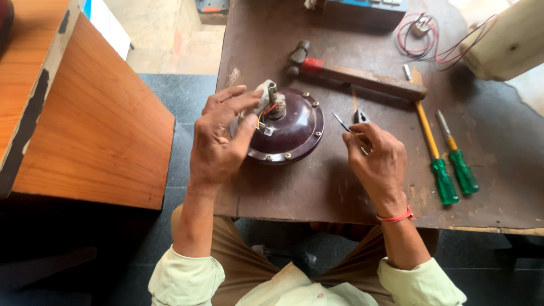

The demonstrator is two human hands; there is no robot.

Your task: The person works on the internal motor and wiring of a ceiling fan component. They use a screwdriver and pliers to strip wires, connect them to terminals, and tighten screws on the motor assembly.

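A round dark maroon fan motor housing (294, 133) lies on the brown table (317, 192), with a metal shaft and short red and yellow wires at its centre. My left hand (218, 141) rests on the housing's left edge, thumb and fingers touching the white piece beside the shaft (265, 93). To the right of the housing, my right hand (377, 161) pinches a thin blue-tipped wire or tool (341, 122) between its fingertips; pliers' jaws (361, 117) show just above this hand.
A hammer with a wooden handle (362, 78) lies behind the motor. Two green-handled screwdrivers (445, 181) (464, 173) lie at the right. Red and black wires (422, 42) coil at the back right beside a pale cylinder (510, 42). A wooden cabinet (85, 113) stands left.
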